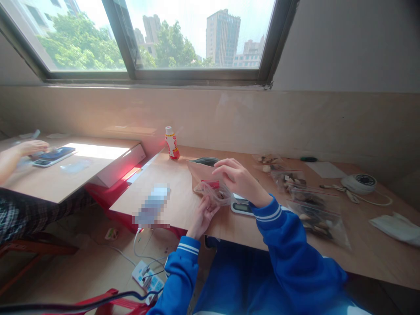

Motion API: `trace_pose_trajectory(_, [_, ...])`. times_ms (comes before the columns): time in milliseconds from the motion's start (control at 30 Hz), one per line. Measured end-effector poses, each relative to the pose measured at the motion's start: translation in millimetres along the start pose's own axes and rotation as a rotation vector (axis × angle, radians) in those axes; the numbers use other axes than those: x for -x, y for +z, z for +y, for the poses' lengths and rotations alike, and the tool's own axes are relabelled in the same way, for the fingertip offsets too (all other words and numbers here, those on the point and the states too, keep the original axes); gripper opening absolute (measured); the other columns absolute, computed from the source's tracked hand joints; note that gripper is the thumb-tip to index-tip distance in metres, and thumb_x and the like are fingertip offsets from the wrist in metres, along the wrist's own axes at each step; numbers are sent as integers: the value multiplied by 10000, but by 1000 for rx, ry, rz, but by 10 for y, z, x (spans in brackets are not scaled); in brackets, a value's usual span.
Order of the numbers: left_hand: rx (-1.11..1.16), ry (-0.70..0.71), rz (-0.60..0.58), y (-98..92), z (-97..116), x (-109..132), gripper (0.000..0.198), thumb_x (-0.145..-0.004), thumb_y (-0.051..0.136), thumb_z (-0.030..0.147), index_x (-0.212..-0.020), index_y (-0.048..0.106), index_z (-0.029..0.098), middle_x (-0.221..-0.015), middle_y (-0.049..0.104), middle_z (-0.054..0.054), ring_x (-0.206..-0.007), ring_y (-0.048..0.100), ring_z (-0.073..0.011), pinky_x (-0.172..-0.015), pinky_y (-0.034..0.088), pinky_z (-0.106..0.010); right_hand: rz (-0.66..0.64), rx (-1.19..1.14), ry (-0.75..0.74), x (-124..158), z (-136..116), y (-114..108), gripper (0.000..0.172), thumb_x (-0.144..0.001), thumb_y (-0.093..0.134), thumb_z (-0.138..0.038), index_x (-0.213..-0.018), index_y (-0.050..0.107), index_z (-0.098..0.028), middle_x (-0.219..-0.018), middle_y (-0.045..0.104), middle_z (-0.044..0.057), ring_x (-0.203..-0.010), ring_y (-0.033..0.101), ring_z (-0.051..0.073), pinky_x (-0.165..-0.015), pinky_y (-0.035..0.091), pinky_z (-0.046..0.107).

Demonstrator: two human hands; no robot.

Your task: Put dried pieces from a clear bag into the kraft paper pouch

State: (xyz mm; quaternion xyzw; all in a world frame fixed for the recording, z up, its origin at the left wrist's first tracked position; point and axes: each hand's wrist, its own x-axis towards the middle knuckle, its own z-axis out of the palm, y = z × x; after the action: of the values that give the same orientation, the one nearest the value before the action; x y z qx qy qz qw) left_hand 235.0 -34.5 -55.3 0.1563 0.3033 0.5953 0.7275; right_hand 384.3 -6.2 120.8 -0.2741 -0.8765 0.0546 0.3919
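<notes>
Both hands meet over one small clear zip bag (215, 191) above the table (177, 192): left hand (202, 215) pinches its lower edge, right hand (239, 179) grips its top. Four filled bags (315, 218) lie rightward, one bottle (171, 143) behind.

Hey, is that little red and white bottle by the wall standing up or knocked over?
Upright. The bottle stands on its base on the table, white cap on top, near the wall and apart from both hands.

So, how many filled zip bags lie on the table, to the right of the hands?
4, in a row: far bag, second bag, third bag, nearest bag. They overlap, so more may be hidden.
</notes>
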Motion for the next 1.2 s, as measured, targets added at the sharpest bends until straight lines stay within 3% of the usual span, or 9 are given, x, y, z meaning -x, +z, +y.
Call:
trace_pose_trajectory(100, [-17,9,-13,5,-2,-1,374,-743,728,316,-1080,602,212,-1032,666,-60,-957,625,-186,-904,494,-348,31,105,10,61,-57,53,256,-861,480,-64,-950,667,-214,-1182,566,95,-1114,505,235,-983,423,440])
trace_pose_trajectory(167, [-26,9,-19,22,3,8,355,-760,711,310,-1086,603,219,-1059,666,-62,-970,625,-192,-900,494,-347,45,72,40,94,-104,92,207,-878,494,-105,-913,668,-211,-1106,581,96,-1055,524,228,-937,452,416])
trace_pose_trajectory(300, [-14,14,-39,64,17,37,248,-792,673,279,-1029,625,226,-1047,673,-53,-950,631,-185,-865,508,-323,-187,-170,172,143,-129,214,151,-883,498,-138,-920,632,-198,-946,656,58,-883,610,175,-796,500,306])
trace_pose_trajectory(433, [-36,26,-53,81,24,62,238,-776,682,237,-1010,646,207,-1018,676,-65,-931,640,-186,-868,500,-314,-357,-194,351,178,-71,395,194,-891,416,-107,-851,590,-181,-940,693,83,-872,650,190,-785,490,306])
trace_pose_trajectory(567, [-29,13,-74,90,41,84,304,-757,697,208,-1055,642,192,-998,679,-72,-899,646,-174,-849,494,-299,-282,-221,573,194,-56,527,96,-902,415,-204,-949,494,-179,-738,664,74,-660,648,220,-570,467,306])
trace_pose_trajectory(700, [37,36,-51,125,70,109,345,-828,597,406,-1085,635,180,-963,685,-87,-858,651,-198,-818,511,-345,-158,-330,678,211,-63,561,111,-926,359,-251,-931,462,-211,-639,629,41,-573,632,214,-507,445,301])
trace_pose_trajectory(933, [-17,92,-14,141,29,76,462,-855,512,545,-1101,620,170,-928,690,-100,-789,662,-207,-753,526,-356,-243,-307,452,263,9,533,246,-849,414,-87,-837,641,-182,-913,717,62,-840,659,187,-742,483,282])
trace_pose_trajectory(1033, [-59,101,-42,139,2,73,480,-825,554,560,-1063,632,150,-948,687,-109,-793,665,-208,-775,525,-363,-201,-243,395,286,56,588,230,-887,456,-142,-957,673,-171,-997,716,86,-913,655,200,-811,478,303])
trace_pose_trajectory(1200, [-103,134,-60,166,-15,103,493,-756,645,551,-1038,627,148,-925,684,-93,-796,666,-212,-797,525,-394,-319,-133,385,327,123,691,174,-855,581,-235,-985,691,-199,-943,725,68,-889,663,216,-815,480,314])
